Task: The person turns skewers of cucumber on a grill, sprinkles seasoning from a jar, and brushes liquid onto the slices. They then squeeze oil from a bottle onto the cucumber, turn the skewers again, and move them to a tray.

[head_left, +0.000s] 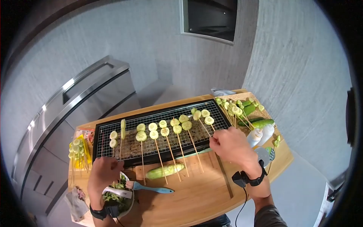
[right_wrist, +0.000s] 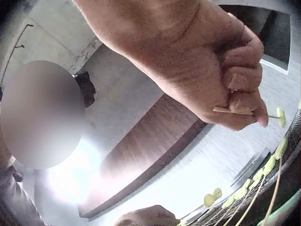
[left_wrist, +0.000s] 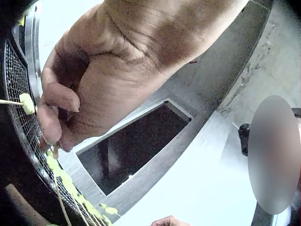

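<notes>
Right hand [head_left: 232,147]: curled round a skewer stick [right_wrist: 230,111]
Left hand [head_left: 103,174]: pinches another stick [head_left: 121,150]
Cucumber slices [head_left: 165,131]: likely light, soft, slippery; grip sticks

The right hand [right_wrist: 207,70] curls its fingers round a thin wooden stick [right_wrist: 231,111] with a pale green slice [right_wrist: 281,117] on it. Lower right, skewered green slices [right_wrist: 257,174] form a row; the left hand [right_wrist: 148,217] shows at the bottom edge.
</notes>
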The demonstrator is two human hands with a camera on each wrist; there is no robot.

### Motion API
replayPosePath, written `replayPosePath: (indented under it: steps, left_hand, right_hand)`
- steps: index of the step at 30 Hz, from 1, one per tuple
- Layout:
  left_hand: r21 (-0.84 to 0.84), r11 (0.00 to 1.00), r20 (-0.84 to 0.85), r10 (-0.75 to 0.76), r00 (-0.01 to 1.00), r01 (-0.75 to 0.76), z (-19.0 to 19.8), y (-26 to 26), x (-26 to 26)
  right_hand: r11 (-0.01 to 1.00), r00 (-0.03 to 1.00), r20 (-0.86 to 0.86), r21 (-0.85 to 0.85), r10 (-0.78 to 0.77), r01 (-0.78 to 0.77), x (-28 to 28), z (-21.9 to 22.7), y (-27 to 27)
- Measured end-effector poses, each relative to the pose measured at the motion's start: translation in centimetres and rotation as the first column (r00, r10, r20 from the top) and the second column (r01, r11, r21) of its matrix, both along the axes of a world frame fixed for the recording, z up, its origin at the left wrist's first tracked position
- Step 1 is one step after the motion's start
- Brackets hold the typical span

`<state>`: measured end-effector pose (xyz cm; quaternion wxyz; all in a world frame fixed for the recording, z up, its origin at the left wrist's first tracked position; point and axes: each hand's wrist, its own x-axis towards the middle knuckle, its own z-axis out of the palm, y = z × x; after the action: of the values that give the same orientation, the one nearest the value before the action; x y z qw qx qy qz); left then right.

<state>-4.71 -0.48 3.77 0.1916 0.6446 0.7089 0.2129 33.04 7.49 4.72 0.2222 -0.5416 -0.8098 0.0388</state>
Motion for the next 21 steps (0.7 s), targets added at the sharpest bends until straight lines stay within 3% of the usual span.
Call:
replayPosePath:
  steps: [2, 18, 21]
  left_hand:
    - [-0.016, 0.999, 0.091, 0.049, 0.995, -0.048, 0.4, -0.3, 0.1]
    - [-0.191, 0.981, 0.017, -0.031, 0.999, 0.034, 1.7, -0.3, 0.2]
    - [-0.270, 0.963, 0.053, 0.033, 0.998, -0.017, 1.1, -0.2, -0.1]
  right_hand:
    - [1.000, 1.000, -0.015, -0.004, -0.026, 0.026, -0.3, 0.7, -0.4]
    - [0.998, 0.999, 0.038, -0.057, 0.004, -0.002, -0.3, -0.5, 0.1]
    - [0.997, 0.993, 0.116, -0.079, -0.005, 0.015, -0.4, -1.1, 0.4]
